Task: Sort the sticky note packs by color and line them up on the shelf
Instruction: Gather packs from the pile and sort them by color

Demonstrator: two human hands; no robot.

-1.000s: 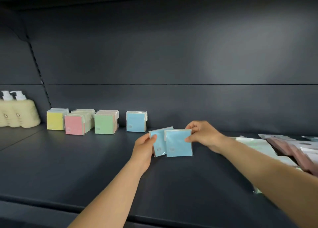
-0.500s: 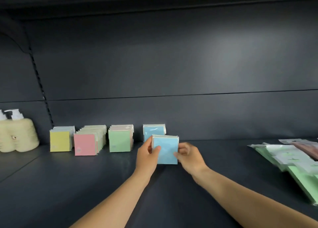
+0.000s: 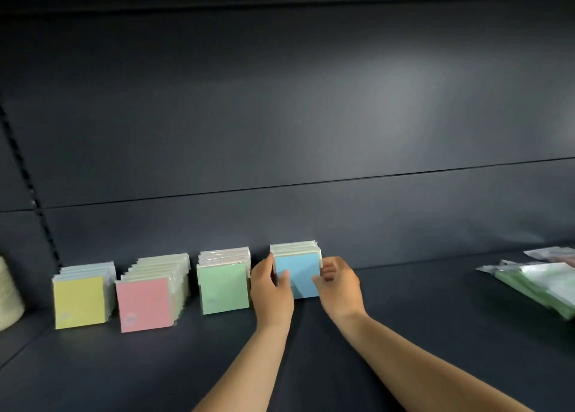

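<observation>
Our left hand (image 3: pixel 270 290) and right hand (image 3: pixel 337 282) pinch the blue packs (image 3: pixel 298 271) from either side, fingers curled on the front pack, standing upright on the shelf (image 3: pixel 404 333) just right of the green row (image 3: pixel 224 282).

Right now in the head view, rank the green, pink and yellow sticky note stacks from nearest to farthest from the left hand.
1. Green stack: just left of the left hand, which holds the blue packs together with the right hand.
2. Pink stack: next along to the left.
3. Yellow stack: leftmost of the row.
</observation>
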